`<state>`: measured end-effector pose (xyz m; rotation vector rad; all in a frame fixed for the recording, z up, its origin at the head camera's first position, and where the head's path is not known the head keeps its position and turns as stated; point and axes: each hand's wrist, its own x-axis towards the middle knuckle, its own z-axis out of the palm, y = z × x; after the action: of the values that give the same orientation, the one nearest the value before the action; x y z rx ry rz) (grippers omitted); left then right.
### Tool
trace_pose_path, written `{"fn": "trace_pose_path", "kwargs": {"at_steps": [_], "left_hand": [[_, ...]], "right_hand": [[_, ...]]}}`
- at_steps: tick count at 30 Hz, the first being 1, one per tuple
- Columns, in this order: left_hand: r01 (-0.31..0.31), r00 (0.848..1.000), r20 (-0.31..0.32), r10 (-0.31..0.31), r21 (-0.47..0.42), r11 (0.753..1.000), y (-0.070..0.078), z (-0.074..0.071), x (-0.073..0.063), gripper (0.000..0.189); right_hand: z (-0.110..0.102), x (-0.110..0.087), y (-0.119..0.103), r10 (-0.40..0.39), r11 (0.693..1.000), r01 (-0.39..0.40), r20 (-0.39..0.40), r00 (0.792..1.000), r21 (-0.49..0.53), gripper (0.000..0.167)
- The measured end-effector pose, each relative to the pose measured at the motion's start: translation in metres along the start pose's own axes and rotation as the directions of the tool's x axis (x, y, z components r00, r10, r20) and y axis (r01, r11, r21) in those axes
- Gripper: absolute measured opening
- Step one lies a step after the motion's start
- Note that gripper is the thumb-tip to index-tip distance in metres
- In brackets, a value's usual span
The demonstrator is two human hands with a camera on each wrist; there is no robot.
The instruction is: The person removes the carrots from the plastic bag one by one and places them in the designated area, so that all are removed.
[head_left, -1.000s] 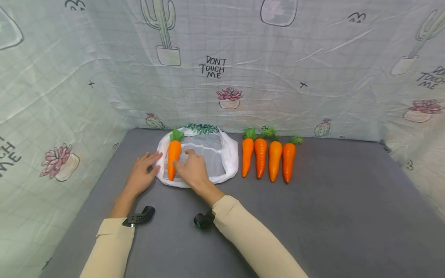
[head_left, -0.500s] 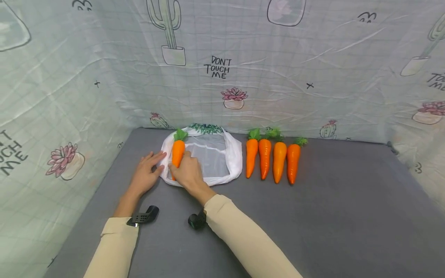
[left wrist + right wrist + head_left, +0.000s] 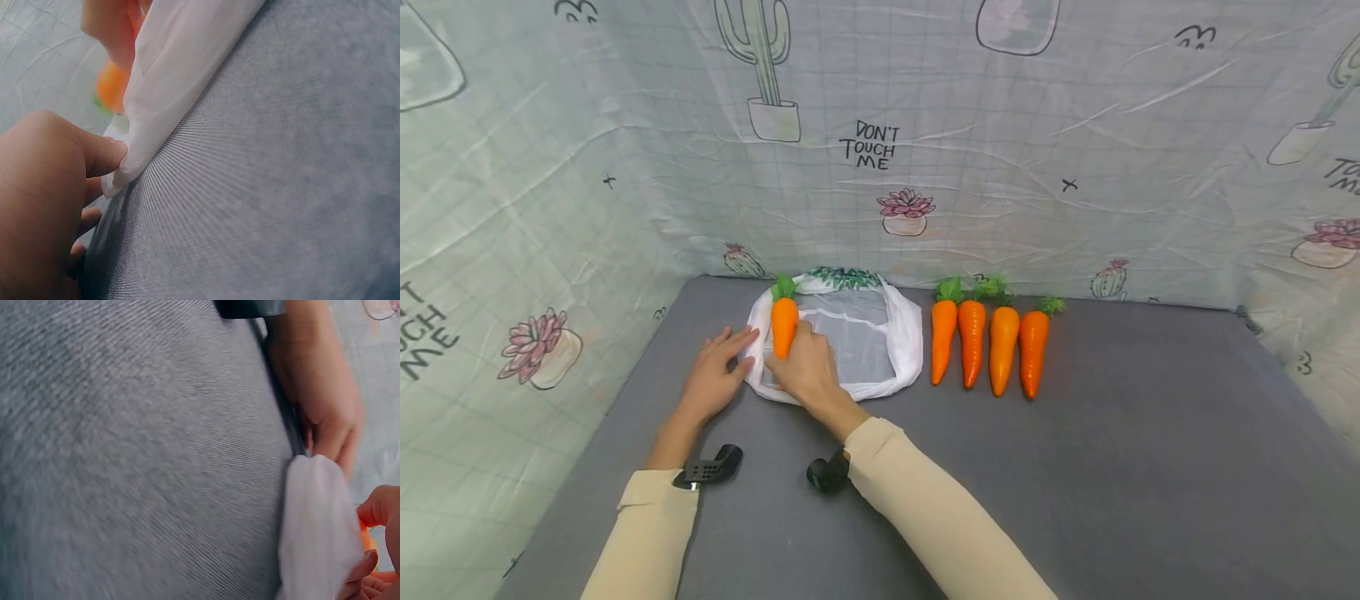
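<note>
An orange carrot (image 3: 785, 321) with a green leafy top lies at the left side of a white mesh bag (image 3: 906, 333) that is spread open. My right hand (image 3: 811, 367) grips its lower part, thumb on the left side and fingers on the right, covering the tip. In the right wrist view, a bit of orange carrot (image 3: 365, 537) shows beside the thumb, behind the bag's raised white edge (image 3: 315, 531). My left hand (image 3: 718, 371) touches the bag's left rim, fingers fairly straight. The left wrist view has the left thumb (image 3: 106, 154) against the rim's fabric (image 3: 150, 134).
Several more carrots (image 3: 972, 342) lie in a row right of the bag, leafy tops toward the back. Grey cloth (image 3: 1150, 467) covers the table. A printed curtain (image 3: 985, 150) rises behind and along the sides. Both wrists wear black cameras (image 3: 718, 464).
My right hand, first over the mesh with spread fingers, has moved left and closed round the carrot. The carrot has shifted slightly up and left. My left hand stays at the rim.
</note>
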<state>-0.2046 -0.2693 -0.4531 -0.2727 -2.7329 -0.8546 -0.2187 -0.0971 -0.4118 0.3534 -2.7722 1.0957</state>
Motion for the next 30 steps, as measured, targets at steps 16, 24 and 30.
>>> {"fn": "trace_pose_path", "kwargs": {"at_steps": [16, 24, 30], "left_hand": [[-0.003, 1.000, 0.000, 0.003, -0.003, 1.000, 0.000, 0.000, 0.000, 0.046], [-0.013, 1.000, -0.007, 0.013, -0.026, 1.000, 0.000, 0.000, 0.000, 0.045], [-0.010, 1.000, -0.003, 0.010, -0.035, 0.999, 0.001, -0.001, -0.001, 0.045]], "right_hand": [[-0.055, -0.001, 0.022, -0.012, 0.995, 0.020, -0.078, 0.997, 0.098, 0.063], [-0.081, -0.005, 0.041, -0.001, 0.997, 0.009, -0.107, 0.994, 0.074, 0.064], [-0.104, -0.010, 0.060, -0.002, 1.000, 0.006, -0.159, 0.987, 0.027, 0.062]]}}
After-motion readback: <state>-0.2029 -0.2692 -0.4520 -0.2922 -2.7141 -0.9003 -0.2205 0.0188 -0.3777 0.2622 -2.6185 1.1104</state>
